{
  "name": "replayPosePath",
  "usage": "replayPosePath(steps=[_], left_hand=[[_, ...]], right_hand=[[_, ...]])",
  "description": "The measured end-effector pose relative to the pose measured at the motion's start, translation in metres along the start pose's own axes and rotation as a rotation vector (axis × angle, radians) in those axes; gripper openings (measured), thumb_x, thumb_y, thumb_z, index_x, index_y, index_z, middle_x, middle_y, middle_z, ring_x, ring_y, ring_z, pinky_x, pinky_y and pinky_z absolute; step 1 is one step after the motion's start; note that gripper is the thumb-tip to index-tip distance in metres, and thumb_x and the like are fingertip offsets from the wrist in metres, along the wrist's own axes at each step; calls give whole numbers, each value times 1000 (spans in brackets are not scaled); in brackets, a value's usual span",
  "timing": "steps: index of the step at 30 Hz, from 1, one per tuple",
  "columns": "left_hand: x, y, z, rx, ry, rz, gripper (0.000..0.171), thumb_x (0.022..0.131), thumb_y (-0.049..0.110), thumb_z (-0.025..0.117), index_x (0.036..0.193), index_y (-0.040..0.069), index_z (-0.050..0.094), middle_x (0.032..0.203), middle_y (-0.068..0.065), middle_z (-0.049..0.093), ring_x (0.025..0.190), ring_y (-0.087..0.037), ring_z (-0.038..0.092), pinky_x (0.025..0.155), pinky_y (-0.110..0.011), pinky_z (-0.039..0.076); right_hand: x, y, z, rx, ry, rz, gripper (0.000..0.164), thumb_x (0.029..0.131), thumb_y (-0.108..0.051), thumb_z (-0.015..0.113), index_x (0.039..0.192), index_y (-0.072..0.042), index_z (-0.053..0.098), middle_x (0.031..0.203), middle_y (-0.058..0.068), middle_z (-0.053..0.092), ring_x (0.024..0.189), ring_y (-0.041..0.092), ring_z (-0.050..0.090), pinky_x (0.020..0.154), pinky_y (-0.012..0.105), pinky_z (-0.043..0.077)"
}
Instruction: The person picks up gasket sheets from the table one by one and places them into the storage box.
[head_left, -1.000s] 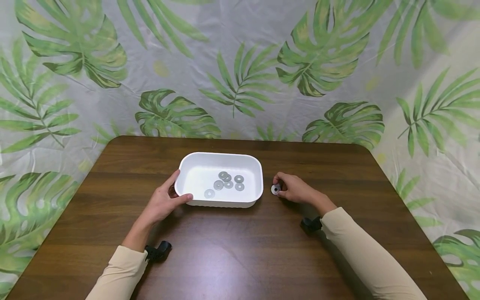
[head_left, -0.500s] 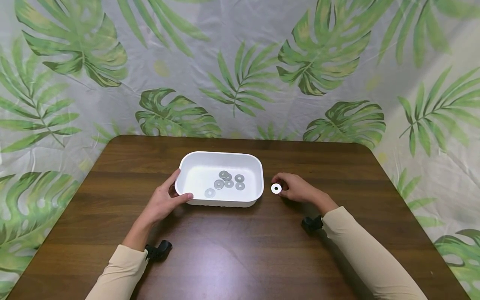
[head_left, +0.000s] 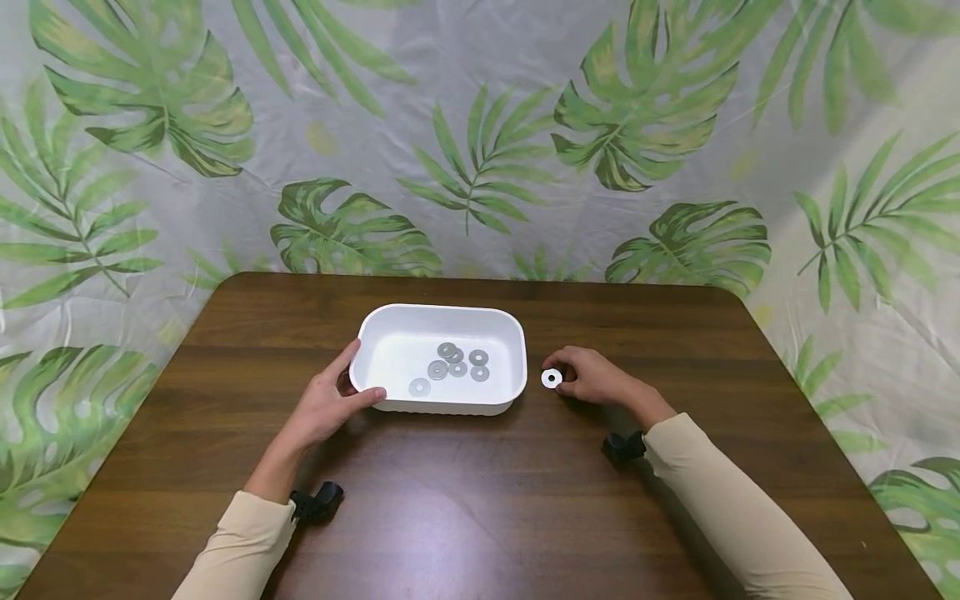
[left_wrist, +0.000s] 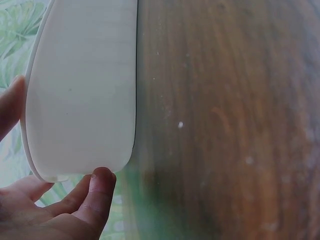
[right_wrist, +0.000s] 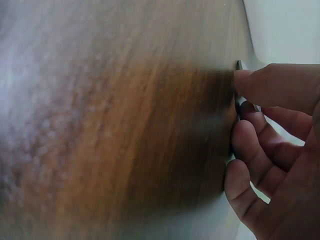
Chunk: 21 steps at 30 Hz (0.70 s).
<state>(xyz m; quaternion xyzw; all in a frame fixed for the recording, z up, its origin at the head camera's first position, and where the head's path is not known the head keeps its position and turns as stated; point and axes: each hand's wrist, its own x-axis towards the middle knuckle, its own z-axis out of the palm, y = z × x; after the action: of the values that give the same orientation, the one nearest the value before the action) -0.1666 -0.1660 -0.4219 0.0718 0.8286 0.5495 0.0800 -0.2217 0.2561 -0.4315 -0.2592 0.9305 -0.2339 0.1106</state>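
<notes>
A white plastic tub [head_left: 438,407] stands on the wooden table, with several flat metal washers [head_left: 457,368] lying inside, mostly toward its middle and right. My left hand [head_left: 327,402] grips the tub's left end, thumb over the near rim; in the left wrist view its fingers press the tub's end wall [left_wrist: 82,100]. Just right of the tub, my right hand [head_left: 596,377] pinches one washer [head_left: 552,379] between thumb and fingers, low over the table. In the right wrist view that washer shows only as a thin edge by the thumb, and the other fingers are curled close to the wood.
The brown wooden table [head_left: 465,500] has rounded far corners. Behind it hangs a pale cloth [head_left: 510,125] printed with green leaves. Black wrist-worn cameras [head_left: 318,502] sit on both wrists, below beige sleeves.
The pinched washer has tilted slightly, its face turning from grey to bright white. Both hands and the tub stay in nearly the same place.
</notes>
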Motion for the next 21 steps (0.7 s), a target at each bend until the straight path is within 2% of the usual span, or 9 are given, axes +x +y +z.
replayPosePath(steps=[10,21], left_hand=[[1,0,0,0,-2,2,93,89,16,74,159,5,14,152,-30,41,127,-39,54,80,-7,44],[0,-1,0,-12,-3,3,93,89,15,74,159,5,14,151,-31,40,128,-40,54,80,-8,44]], right_hand=[[2,3,-5,19,-10,10,29,85,-7,72,114,-4,69,104,11,67,84,15,60,76,29,48],[5,-2,-28,92,29,43,31,89,-9,71,119,-3,67,105,13,67,87,18,62,74,30,50]])
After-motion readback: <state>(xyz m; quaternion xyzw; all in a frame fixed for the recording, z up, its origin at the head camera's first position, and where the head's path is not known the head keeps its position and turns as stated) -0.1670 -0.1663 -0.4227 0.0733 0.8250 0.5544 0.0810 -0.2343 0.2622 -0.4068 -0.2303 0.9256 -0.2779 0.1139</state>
